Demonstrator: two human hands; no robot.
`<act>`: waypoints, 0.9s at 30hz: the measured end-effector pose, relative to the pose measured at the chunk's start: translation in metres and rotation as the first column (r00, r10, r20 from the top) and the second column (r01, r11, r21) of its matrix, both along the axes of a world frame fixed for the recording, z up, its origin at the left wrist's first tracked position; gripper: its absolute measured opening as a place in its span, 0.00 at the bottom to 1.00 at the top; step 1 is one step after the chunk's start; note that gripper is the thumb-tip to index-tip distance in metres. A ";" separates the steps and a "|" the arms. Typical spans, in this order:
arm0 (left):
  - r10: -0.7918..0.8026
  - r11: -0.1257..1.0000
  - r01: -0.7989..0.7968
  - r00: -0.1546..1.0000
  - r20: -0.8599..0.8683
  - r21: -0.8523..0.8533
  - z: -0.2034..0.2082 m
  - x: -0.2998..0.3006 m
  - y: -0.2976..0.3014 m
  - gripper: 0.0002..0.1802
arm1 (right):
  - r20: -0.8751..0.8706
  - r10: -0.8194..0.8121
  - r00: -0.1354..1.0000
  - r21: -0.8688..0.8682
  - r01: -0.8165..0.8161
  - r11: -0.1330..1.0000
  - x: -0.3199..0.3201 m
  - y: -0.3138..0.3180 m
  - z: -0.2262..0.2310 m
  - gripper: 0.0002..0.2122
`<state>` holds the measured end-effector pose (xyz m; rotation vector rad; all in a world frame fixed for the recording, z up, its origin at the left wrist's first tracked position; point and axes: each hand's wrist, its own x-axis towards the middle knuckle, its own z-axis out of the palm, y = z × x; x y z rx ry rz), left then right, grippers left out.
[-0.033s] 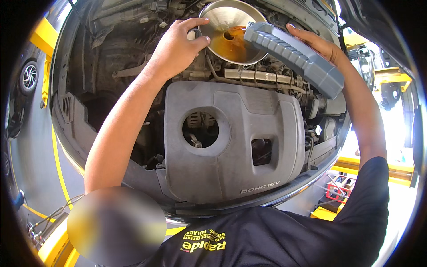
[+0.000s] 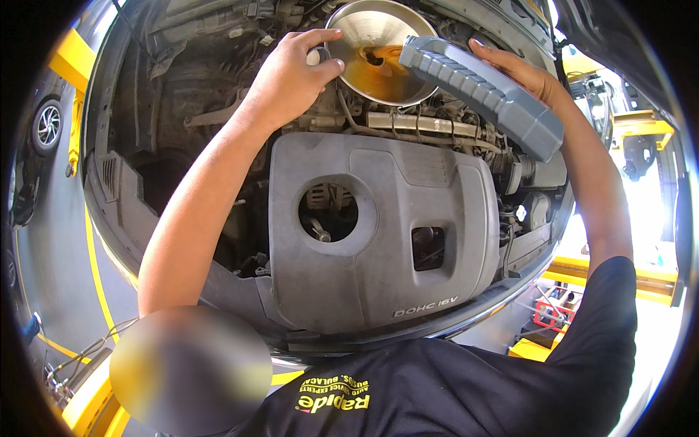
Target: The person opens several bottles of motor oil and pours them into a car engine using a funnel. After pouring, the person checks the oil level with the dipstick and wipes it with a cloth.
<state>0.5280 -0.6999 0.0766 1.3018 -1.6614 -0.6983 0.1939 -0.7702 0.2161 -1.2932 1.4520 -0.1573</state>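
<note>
Garage floor (image 2: 58, 240): grey, yellow-lined, beyond my engine bay (image 2: 167, 95).
Funnel (image 2: 375, 25): above the engine, amber liquid (image 2: 382, 84) in its bowl.
Bottle (image 2: 484, 95): my right hand (image 2: 518, 69) holds it tilted, mouth over the bowl, likely to avoid spills.
Left hand (image 2: 295, 69): thumb and forefinger parted at the rim, perhaps steadying; grip, I can't tell.
Writing: raised letters (image 2: 426, 307) on the cover (image 2: 378, 269), yellow print (image 2: 333, 395) on the shirt (image 2: 451, 386).

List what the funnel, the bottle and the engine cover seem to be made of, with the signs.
Funnel: apparently metal, perhaps stainless steel; smooth, silvery, with bright reflections.
Bottle: likely moulded plastic; grey, with ridges shaped into its side and a soft sheen.
Engine cover: probably hard plastic; matte dark grey, with moulded recesses and rounded edges, though painted metal can't be ruled out.
</note>
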 end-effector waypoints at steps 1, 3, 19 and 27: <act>0.014 1.000 -0.014 1.000 0.025 0.004 0.000 0.000 0.000 0.25 | 0.019 0.015 1.000 0.039 -0.016 0.999 0.000 -0.001 0.001 0.26; 0.019 1.000 -0.019 1.000 0.011 -0.019 0.000 -0.001 -0.001 0.25 | 0.046 0.074 0.996 -0.002 -0.074 0.997 -0.002 -0.005 0.003 0.25; 0.032 0.995 -0.016 0.986 -0.166 0.101 0.009 -0.009 -0.003 0.27 | 0.408 -0.284 0.868 0.033 0.297 0.954 -0.018 0.021 -0.034 0.22; 0.068 0.992 -0.067 0.998 -0.004 0.106 0.030 -0.018 -0.028 0.28 | 0.840 -0.239 0.488 0.290 -0.031 0.956 -0.013 0.021 -0.062 0.25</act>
